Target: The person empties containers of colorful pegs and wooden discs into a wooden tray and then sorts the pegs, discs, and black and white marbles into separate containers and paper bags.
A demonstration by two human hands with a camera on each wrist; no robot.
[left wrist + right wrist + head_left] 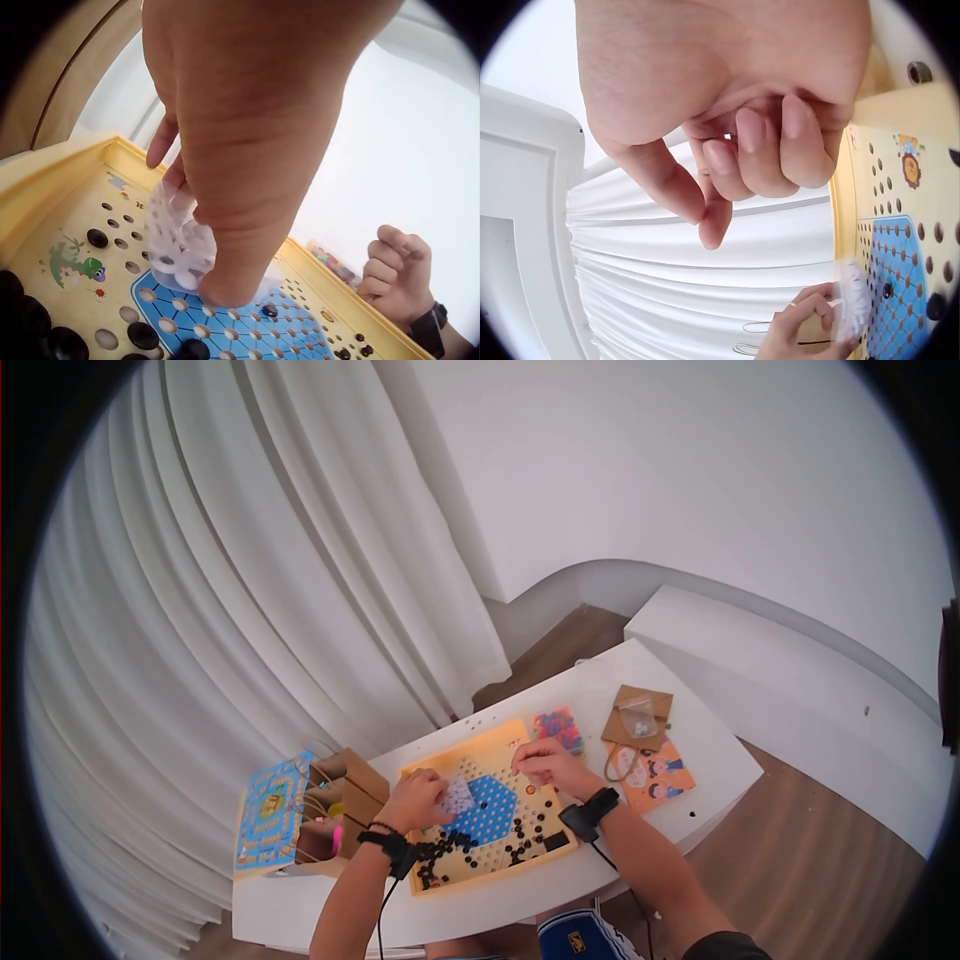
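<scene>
My left hand [418, 800] pinches a clear plastic bag [459, 797] of white pieces above the board's blue star field [490, 822]. The left wrist view has the bag [178, 244] hanging from the fingers, low over the holed yellow board. Over the board's right part is my right hand [552, 765], its fingers curled into the palm. Thumb and forefinger nearly meet in the right wrist view, where no held thing can be made out in the hand [742, 127]. Black pieces [440, 850] lie heaped along the board's lower left.
Left of the board stand a blue box [272, 810] and a brown paper bag [362, 800]. A bag of coloured pieces [560, 729] touches the far side. Rightward lie a brown packet [625, 732] with a clear bag and an orange sheet [672, 785] on the white table [715, 770].
</scene>
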